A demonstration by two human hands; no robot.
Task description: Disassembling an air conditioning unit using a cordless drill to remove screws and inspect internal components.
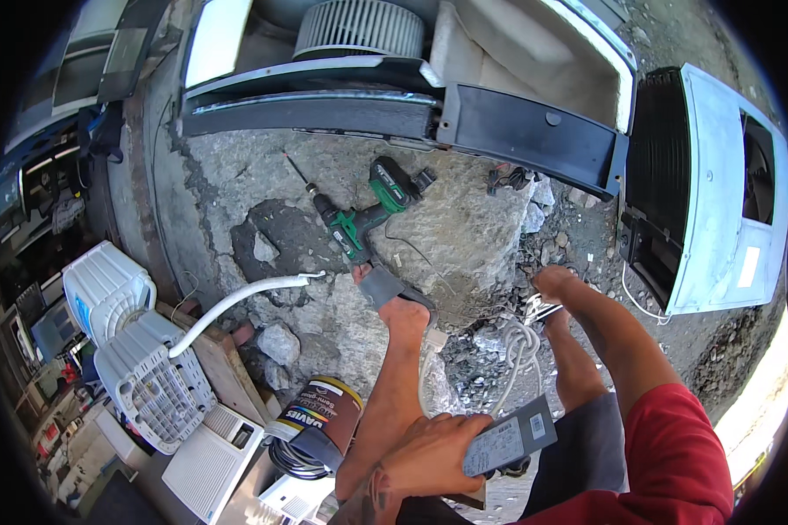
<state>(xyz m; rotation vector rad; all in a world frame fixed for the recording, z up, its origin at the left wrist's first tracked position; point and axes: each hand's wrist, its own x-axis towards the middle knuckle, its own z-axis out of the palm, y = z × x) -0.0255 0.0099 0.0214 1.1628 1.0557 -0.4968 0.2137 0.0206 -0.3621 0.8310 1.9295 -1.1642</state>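
My left hand [433, 453] is closed on the edge of a flat grey metal panel [508, 435] with a printed label, held above my lap. Beyond it, my right hand [553, 282] reaches down to the ground by my right foot; its fingers are mostly hidden. A white-and-silver piece [538, 308], too small to make out, lies right beside that hand. Just below, a pale cord [520, 343] is looped into a loose knot and trails toward the panel. In front of my left foot lies a green and black cordless drill [348, 229] with a long bit.
An opened appliance casing [534, 136] with a blower wheel [359, 31] stands ahead. At right is a pale metal unit [728, 197] with black fins. Left are grey plastic housings [153, 385], a white hose [236, 306] and a paint can [320, 416]. Rocks [278, 344] litter the ground.
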